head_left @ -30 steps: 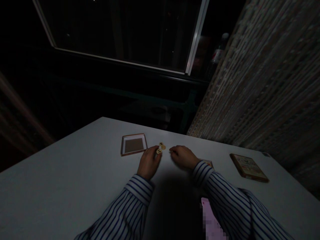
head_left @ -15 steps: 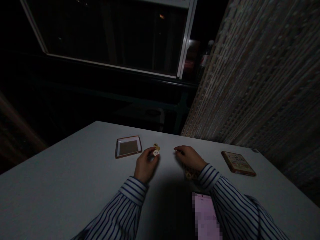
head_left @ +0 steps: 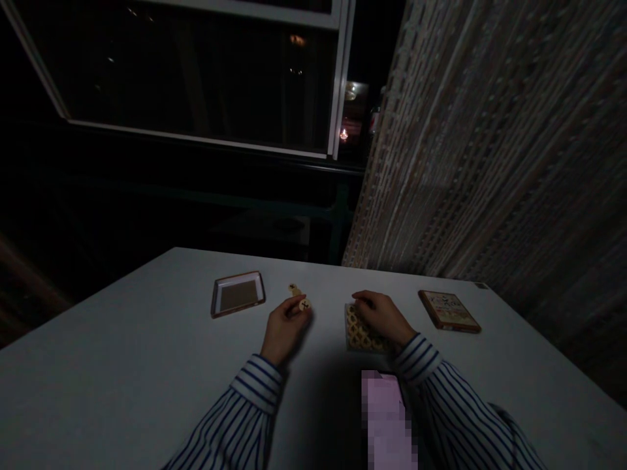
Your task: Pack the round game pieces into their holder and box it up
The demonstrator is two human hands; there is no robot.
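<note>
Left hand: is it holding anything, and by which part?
Yes: the left hand pinches a small round disc by its rim, between thumb and fingertips.

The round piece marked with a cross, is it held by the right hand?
No, the round piece sits at the fingertips of the left hand, while the right hand rests on the lattice board.

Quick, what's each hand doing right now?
Left hand: closed on a round piece.
Right hand: curled over the tile board, grip unclear.
</note>
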